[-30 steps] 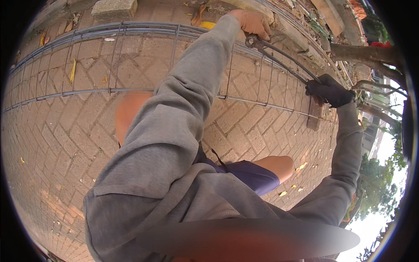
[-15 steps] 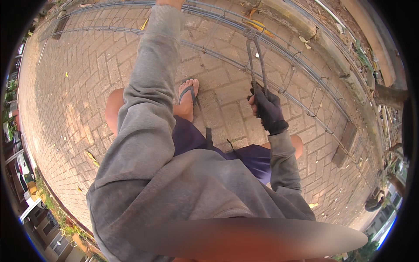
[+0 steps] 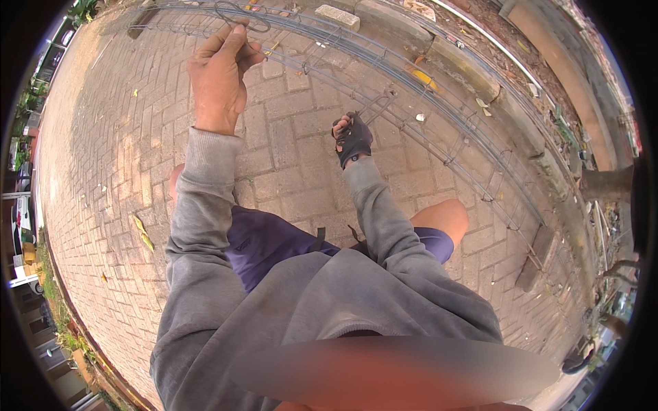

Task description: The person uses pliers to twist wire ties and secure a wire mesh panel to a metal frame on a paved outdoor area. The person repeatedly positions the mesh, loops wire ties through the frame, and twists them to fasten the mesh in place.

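My bare left hand (image 3: 221, 79) is raised at the upper left, its thumb and fingers pinched on a loop of thin dark wire (image 3: 259, 29). Just beyond it runs a long cage of steel reinforcing bars (image 3: 356, 46), tied with wire stirrups along its length. In a dark fingerless glove, my right hand (image 3: 354, 137) is wrapped round the handles of long-handled pincers (image 3: 378, 106). The pincers' head points away to the upper right, over the near bars of the cage. Whether the jaws touch a bar, I cannot tell.
Under the cage's right end lies a wooden block (image 3: 537, 260), with another block (image 3: 142, 20) at its far left. A concrete kerb (image 3: 466, 68) runs behind the cage. Brick paving (image 3: 288, 164) spreads around my bent legs, with scattered yellow leaves (image 3: 144, 233).
My left hand has drawn back from the top edge and now shows with a wire loop. My right hand has moved left and slightly away, and the pincers now slant to the right.
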The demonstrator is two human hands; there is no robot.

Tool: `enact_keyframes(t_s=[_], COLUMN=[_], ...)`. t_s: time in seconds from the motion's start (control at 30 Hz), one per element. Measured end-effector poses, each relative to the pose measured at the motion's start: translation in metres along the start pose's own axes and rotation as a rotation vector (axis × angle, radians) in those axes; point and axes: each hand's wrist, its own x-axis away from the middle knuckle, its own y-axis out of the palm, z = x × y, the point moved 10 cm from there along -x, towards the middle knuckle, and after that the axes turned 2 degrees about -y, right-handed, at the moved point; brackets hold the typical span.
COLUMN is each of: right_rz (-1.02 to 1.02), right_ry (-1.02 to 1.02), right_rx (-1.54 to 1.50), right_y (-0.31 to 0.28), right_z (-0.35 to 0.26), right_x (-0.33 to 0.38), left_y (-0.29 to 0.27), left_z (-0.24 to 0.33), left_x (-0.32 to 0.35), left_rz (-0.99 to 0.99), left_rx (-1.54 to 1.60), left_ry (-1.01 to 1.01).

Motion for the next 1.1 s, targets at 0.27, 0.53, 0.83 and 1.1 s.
enact_keyframes(t_s=[0.27,0.53,0.83,1.1], right_rz=[-0.197,-0.006,0.278,0.371], right_ry=[0.034,-0.148,-0.474,-0.584], right_rx=[-0.025,-0.123,0.243,0.573], right_y=[0.019,0.02,0.049,0.157], right_z=[0.018,0.043,0.045,0.018], right_x=[-0.016,-0.026,0.011,0.002], left_y=[-0.115,-0.146,-0.153,-0.147], left_z=[-0.069,-0.172,-0.319,-0.337], left_x=[-0.042,-0.166,-0.28,-0.285], left_rz=[0.16,0.023,-0.074,0.11], left_rx=[0.401,0.285,0.328,0.419], left_ry=[-0.463,-0.601,-0.841,-1.039])
